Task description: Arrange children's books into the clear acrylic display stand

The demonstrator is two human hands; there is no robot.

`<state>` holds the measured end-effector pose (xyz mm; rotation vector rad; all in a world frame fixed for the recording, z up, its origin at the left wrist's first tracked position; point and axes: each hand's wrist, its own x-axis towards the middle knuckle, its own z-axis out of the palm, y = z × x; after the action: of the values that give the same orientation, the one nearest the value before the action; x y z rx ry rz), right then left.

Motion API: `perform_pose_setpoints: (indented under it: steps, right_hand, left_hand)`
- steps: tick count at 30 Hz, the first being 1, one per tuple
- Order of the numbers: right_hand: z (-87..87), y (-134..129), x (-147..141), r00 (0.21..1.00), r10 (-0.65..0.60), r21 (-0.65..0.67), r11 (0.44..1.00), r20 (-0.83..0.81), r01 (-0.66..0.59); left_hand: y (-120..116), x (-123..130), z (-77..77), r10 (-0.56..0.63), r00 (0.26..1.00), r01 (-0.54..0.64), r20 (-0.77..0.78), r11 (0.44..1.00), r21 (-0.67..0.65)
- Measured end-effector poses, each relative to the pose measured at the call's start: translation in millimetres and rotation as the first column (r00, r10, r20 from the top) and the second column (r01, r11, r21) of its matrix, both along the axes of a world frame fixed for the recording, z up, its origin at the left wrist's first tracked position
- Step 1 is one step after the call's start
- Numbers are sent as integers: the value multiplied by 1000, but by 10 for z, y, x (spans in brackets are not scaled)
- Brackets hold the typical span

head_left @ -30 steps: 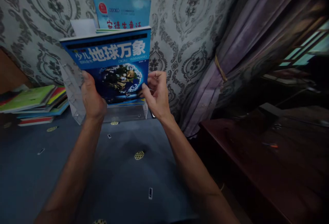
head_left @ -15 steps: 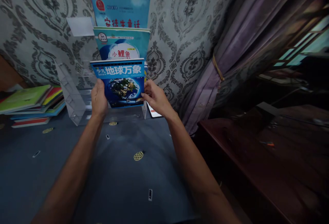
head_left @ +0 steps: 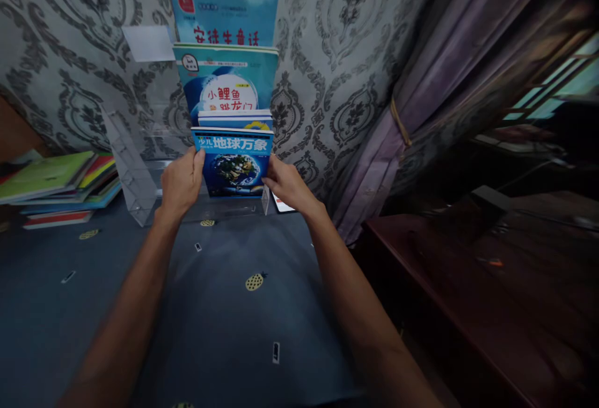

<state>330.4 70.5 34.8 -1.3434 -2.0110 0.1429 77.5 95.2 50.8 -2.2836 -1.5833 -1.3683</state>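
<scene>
A blue book with a globe on its cover (head_left: 234, 168) stands nearly upright in the front of a clear tiered rack (head_left: 131, 177). My left hand (head_left: 181, 180) grips its left edge, and my right hand (head_left: 287, 184) pinches the right edge. Right behind it shows the top of a book with a yellow picture (head_left: 238, 122). Higher up in the rack stand a teal book with a carp title (head_left: 227, 80) and, at the back, a light-blue book with red lettering (head_left: 224, 12).
A pile of books (head_left: 60, 186) lies left of the rack on the dark tablecloth (head_left: 210, 320). A phone or tablet (head_left: 284, 206) lies partly hidden behind my right hand. A purple curtain (head_left: 388, 146) hangs at the right, above dark red wooden furniture (head_left: 421, 258).
The globe book has moved right and down into the front of the rack, both hands still on it. More of the books behind it now shows.
</scene>
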Motion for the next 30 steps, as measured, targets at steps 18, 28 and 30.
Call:
perform_pose_setpoints:
  steps: [18, 28, 30]
  right_hand:
    - [-51, 22, -6, 964, -168, -90, 978, 207, 189]
    - [-97, 58, -43, 979, -193, -134, 971, 64, 200]
    - [-105, 63, -47, 983, -180, -128, 975, 24, 181]
  left_hand:
    - [62, -4, -51, -46, 956, -40, -291, 959, -282]
    - [39, -11, -20, -107, 875, -100, -473, 914, -393]
    - [24, 5, -14, -106, 855, -126, -507, 907, -402]
